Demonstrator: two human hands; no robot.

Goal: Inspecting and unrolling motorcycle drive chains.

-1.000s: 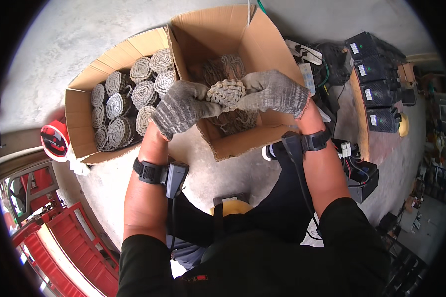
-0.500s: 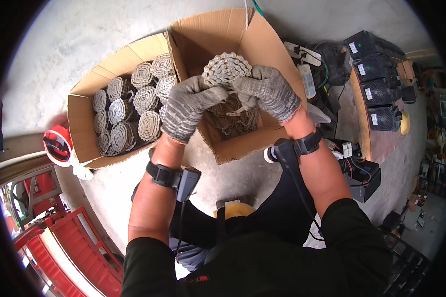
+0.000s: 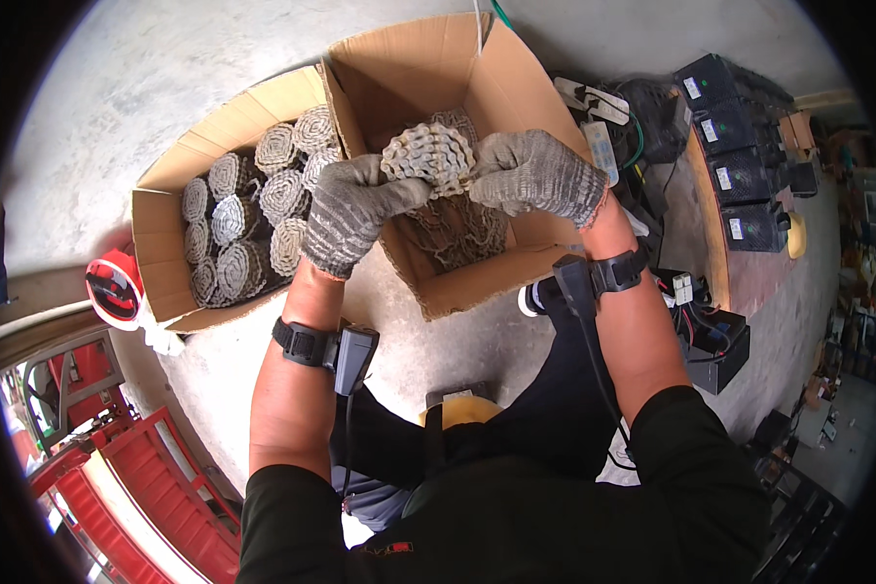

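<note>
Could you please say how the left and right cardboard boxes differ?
The left box holds rolled chains; the right box holds a loose chain pile. The left box's chains look grey, the right box's browner. The right box shows more bare cardboard inside than the left box. Both are open-topped cardboard.

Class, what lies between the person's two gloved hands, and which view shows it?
A rolled-up metal chain lies between the left hand and the right hand, over the right-hand open cardboard box; the head view shows this.
</note>
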